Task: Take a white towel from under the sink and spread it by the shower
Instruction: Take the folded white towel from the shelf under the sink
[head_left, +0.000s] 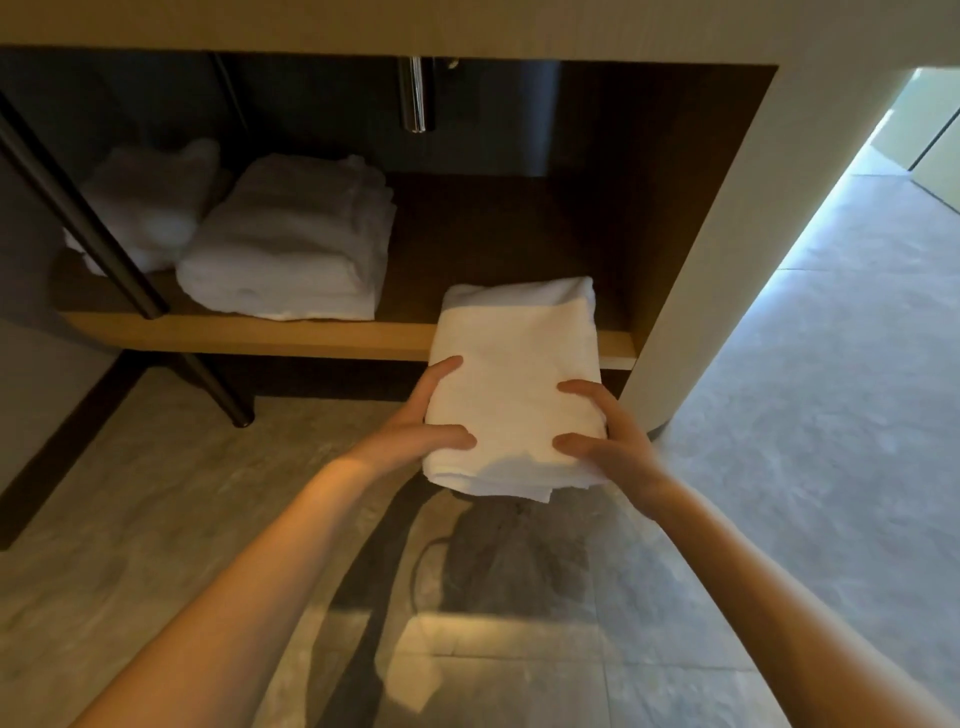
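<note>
Wooden shelf (249, 332) bears two white towel stacks (291, 249), side by side.

Two bare forearms reach into view from the bottom edge, ending in the left hand (415, 415) and the right hand (608, 436). No sleeves, watch, bracelets or rings show anywhere on them. The arms are slim and smooth. The fingers (447, 366) are slender, with short, plain nails as far as can be seen.
</note>
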